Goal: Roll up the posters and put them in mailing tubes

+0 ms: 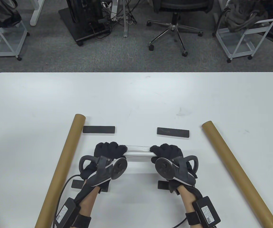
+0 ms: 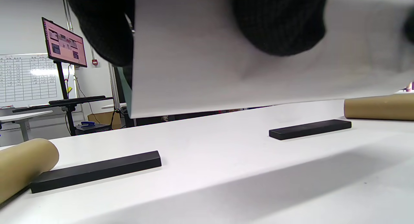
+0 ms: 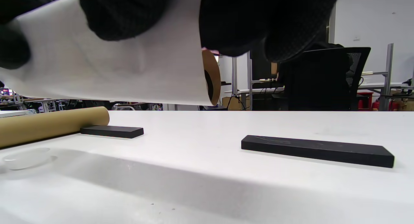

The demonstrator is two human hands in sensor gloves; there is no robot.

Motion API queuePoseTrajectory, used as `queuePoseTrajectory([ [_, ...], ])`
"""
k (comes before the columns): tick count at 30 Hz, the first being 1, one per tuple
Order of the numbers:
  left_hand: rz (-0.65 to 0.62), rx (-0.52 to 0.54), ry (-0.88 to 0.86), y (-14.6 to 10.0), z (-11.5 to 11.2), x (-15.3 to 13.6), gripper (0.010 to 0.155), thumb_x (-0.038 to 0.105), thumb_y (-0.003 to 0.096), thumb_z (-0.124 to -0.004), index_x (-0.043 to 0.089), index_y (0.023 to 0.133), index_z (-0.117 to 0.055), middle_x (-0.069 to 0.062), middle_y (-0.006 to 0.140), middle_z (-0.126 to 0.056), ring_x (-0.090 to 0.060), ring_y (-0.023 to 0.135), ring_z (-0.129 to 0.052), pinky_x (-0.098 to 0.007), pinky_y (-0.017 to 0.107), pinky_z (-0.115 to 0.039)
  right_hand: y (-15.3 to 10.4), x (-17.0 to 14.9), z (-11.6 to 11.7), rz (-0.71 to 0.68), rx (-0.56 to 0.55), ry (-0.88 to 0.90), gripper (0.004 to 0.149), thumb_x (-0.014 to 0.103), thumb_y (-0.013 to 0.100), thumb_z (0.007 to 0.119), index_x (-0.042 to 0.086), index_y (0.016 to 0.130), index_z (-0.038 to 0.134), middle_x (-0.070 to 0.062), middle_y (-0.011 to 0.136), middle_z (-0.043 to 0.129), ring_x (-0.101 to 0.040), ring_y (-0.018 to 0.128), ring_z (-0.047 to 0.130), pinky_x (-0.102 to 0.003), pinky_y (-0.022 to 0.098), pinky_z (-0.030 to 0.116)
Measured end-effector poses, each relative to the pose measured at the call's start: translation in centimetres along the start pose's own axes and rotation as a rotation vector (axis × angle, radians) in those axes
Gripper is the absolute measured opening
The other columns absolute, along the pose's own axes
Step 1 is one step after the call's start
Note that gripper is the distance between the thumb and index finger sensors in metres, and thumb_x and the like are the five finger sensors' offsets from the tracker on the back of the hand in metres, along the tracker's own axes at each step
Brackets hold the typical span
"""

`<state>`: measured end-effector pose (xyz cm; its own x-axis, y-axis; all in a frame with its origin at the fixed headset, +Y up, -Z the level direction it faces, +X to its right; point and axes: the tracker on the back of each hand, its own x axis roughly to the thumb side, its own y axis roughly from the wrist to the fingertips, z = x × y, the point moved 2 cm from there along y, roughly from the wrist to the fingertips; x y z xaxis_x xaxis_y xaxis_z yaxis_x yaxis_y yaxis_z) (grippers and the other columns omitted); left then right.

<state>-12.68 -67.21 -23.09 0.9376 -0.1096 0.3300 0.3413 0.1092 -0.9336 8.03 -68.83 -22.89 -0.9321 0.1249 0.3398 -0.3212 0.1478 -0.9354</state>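
Note:
A rolled white poster [image 1: 138, 151] lies crosswise between my two hands, near the table's front. My left hand [image 1: 110, 149] grips its left end and my right hand [image 1: 165, 150] grips its right end. The wrist views show the roll [image 2: 226, 81] [image 3: 129, 72] held a little above the table, with gloved fingers [image 2: 278, 23] [image 3: 123, 13] wrapped over it. One brown mailing tube [image 1: 63, 166] lies to the left of my hands and a second brown tube [image 1: 233, 168] lies to the right. Both run lengthwise and are apart from the poster.
Two black bars [image 1: 99, 129] [image 1: 173, 132] lie just beyond the poster on the white table [image 1: 136, 99]. Two more black bars [image 1: 76, 184] [image 1: 162, 184] lie partly under my wrists. A clear disc [image 3: 26, 157] lies on the table in the right wrist view. Chairs and carts stand beyond the far edge.

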Motion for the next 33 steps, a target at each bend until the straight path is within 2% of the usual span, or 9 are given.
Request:
queuePoseTrajectory([
  [2,0.001,-0.001,-0.001,-0.01,0.05,-0.03,0.046,0.048,0.0474,-0.074,0.041,0.093,-0.076,0.011,0.084,-0.088,-0.018,0.072,-0.093,-0.052,0.078,-0.072,-0.01,-0.15,0.06,0.001,-0.007,0.007,0.048,0.037,0.044,0.070,0.025,0.091,0.072,-0.002,0.078,0.084,-0.029,0.062,0.090,-0.062,0.065,0.070],
  [5,0.001,-0.002,0.012,0.02,0.00,0.06,0.046,0.048,0.0475,-0.074,0.041,0.093,-0.076,0.010,0.089,-0.086,-0.019,0.077,-0.092,-0.053,0.079,-0.072,0.04,-0.18,0.03,0.003,0.003,0.003,0.048,0.037,0.043,0.072,0.025,0.090,0.074,-0.010,0.094,0.079,-0.036,0.078,0.087,-0.064,0.066,0.067],
  [10,0.011,-0.001,0.015,0.01,0.01,0.01,0.048,0.049,0.0473,-0.075,0.040,0.094,-0.077,0.005,0.096,-0.078,-0.022,0.082,-0.087,-0.054,0.079,-0.069,0.01,-0.13,-0.10,0.009,-0.001,-0.014,0.049,0.038,0.043,0.072,0.025,0.090,0.075,-0.010,0.091,0.076,-0.035,0.072,0.085,-0.066,0.066,0.065],
  [17,0.009,-0.019,-0.015,0.06,-0.18,-0.08,0.051,0.050,0.0458,-0.076,0.038,0.095,-0.081,0.007,0.090,-0.084,-0.020,0.077,-0.092,-0.054,0.078,-0.072,0.04,-0.10,-0.07,0.009,0.007,-0.012,0.050,0.035,0.043,0.071,0.023,0.091,0.074,-0.007,0.081,0.078,-0.032,0.067,0.085,-0.065,0.066,0.066],
  [25,0.006,-0.025,-0.060,0.11,-0.23,-0.56,0.056,0.052,0.0430,-0.080,0.038,0.097,-0.079,0.010,0.085,-0.091,-0.017,0.073,-0.099,-0.051,0.078,-0.075,0.10,-0.50,0.13,0.016,0.011,0.024,0.055,0.036,0.042,0.072,0.020,0.094,0.071,-0.006,0.080,0.081,-0.032,0.068,0.089,-0.064,0.065,0.068],
  [30,0.004,-0.013,-0.080,0.10,-0.22,-0.41,0.054,0.050,0.0469,-0.072,0.036,0.099,-0.078,0.009,0.086,-0.092,-0.018,0.074,-0.100,-0.052,0.078,-0.074,0.06,-0.47,0.18,0.021,0.015,0.021,0.053,0.031,0.046,0.064,0.018,0.097,0.067,-0.008,0.083,0.082,-0.035,0.069,0.089,-0.065,0.065,0.067],
  [33,0.004,-0.013,-0.065,0.08,-0.11,-0.25,0.053,0.047,0.0490,-0.064,0.035,0.099,-0.074,0.008,0.085,-0.089,-0.020,0.070,-0.095,-0.054,0.078,-0.072,0.06,-0.27,0.00,0.007,0.026,0.048,0.052,0.030,0.049,0.059,0.015,0.098,0.065,-0.010,0.080,0.079,-0.034,0.060,0.086,-0.068,0.064,0.066],
])
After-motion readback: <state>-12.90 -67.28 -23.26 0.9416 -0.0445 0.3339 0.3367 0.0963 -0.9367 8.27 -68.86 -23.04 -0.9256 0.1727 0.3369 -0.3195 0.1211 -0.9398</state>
